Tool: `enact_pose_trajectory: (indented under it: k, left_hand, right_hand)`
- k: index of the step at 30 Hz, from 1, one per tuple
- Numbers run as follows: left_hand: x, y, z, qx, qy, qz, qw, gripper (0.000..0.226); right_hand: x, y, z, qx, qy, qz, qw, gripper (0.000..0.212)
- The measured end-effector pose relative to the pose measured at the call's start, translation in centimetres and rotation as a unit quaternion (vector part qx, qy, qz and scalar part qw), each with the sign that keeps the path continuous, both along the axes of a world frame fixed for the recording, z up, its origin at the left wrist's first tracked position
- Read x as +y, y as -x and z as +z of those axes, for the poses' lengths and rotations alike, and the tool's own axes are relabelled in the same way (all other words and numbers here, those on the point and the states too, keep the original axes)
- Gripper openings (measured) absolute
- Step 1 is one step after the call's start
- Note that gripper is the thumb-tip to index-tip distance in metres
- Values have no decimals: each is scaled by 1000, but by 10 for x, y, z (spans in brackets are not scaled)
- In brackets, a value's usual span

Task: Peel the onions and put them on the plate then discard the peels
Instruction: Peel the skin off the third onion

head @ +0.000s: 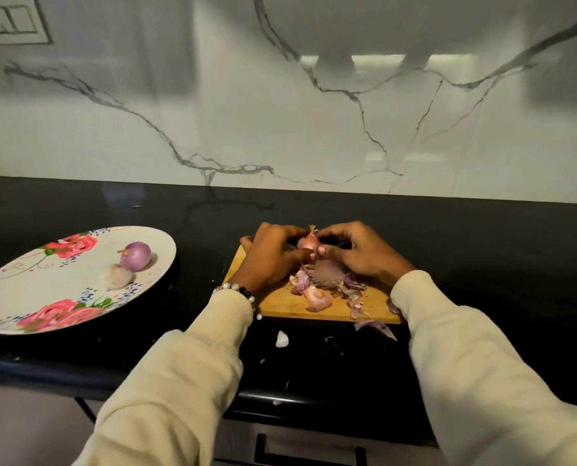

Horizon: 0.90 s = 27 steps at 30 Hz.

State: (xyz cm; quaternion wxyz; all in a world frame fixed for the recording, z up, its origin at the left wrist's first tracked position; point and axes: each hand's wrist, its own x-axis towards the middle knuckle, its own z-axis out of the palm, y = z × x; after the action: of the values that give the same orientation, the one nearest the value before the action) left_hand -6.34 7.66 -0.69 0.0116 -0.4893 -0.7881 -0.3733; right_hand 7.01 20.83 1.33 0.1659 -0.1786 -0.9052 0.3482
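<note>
Together, left hand (273, 255) and right hand (357, 252) each grip one small onion (308, 243) over the cutting board (280, 302); no writing shows.

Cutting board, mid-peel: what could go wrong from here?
1. Peels are piled at the cutting board's front edge. Some already lie on the counter, so more may slide off.
2. Both the left hand and right hand pinch one small onion; it could slip.
3. The two onions on the plate sit loose and might roll.
</note>
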Motion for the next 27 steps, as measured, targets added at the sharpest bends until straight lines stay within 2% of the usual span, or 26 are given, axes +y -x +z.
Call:
enact_pose_trajectory:
  k: [2,3,6,8,14,18,22,27]
  left_hand:
    - [-2,-2,1,-44,-34,-13,998,42]
    - [-3,-4,1,-99,-73,-33,992,42]
    - [-11,-11,9,-270,-185,-85,941,41]
    - [-13,-15,15,-303,-206,-105,924,43]
    - [-14,-31,23,-292,-245,-127,916,40]
    - [-9,-32,22,-315,-242,-109,911,21]
    - [-10,-32,22,-233,-211,-83,946,15]
    - [-10,-26,20,-237,-226,-29,944,11]
  right_hand:
    - [-1,-2,1,47,20,-9,999,35]
    - [-1,-3,2,79,44,-9,996,34]
    - [-3,-11,8,169,124,11,978,34]
    - [-6,-16,12,192,150,27,969,33]
    - [-9,-21,13,170,219,53,959,43]
    - [-4,-29,16,146,198,53,968,51]
    - [-4,-30,13,135,175,38,974,46]
    - [-1,-33,12,145,189,32,971,49]
